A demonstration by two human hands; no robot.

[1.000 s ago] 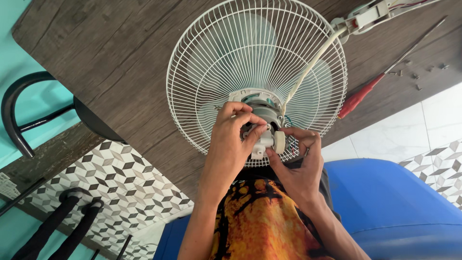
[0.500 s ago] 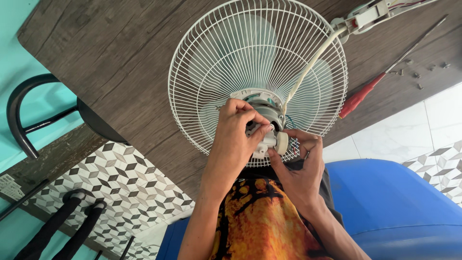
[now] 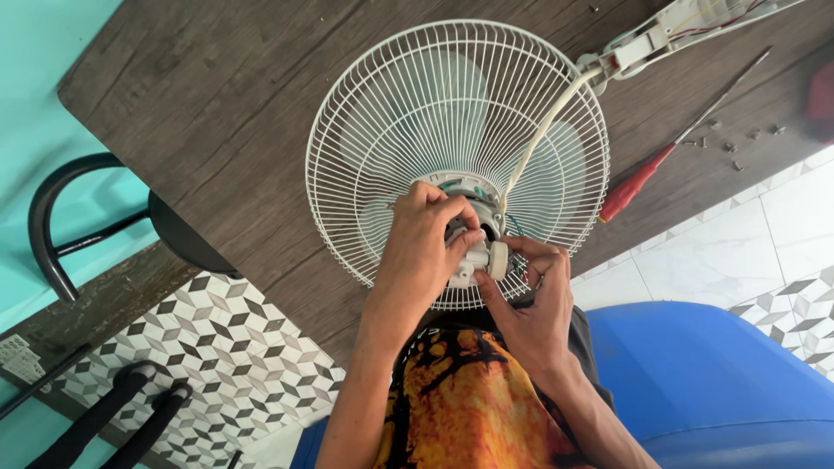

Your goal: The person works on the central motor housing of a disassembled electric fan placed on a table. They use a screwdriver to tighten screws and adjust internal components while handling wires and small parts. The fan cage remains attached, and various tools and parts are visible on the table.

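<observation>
**Head view: both hands worked at the fan's motor hub**

Head camera looked straight down on a white fan (image 3: 458, 161) lying grille-up on a dark wooden table (image 3: 200, 113). The left hand (image 3: 423, 252) curled over the near side of the motor hub (image 3: 469, 227), fingers closed around the housing. The right hand (image 3: 532, 304) came in from the near right, thumb and fingertips pinched narrow on a small white cylindrical part (image 3: 497, 259) just beside the hub.

Judging from that pose, the step was best done with the left hand clamping the hub steady while the right moved the small part squarely, without tilting it. The thin coloured wires (image 3: 512, 227) sat touching the working fingers, so keeping them out of the pinch mattered; a snag seemed the likeliest fault. The white cable (image 3: 543, 130) crossing the grille needed slack.

Much was hard to make out. The left hand covered most of the hub, so how the small part joined it could not be told, nor whether it was being fitted or freed. The blades showed only as pale shapes behind the wires of the grille. The fan's stem (image 3: 669, 33) ran off the far right edge. A red-handled screwdriver (image 3: 673, 149) lay to the right, with small screws (image 3: 738, 139) beyond it, too tiny to count surely.
</observation>
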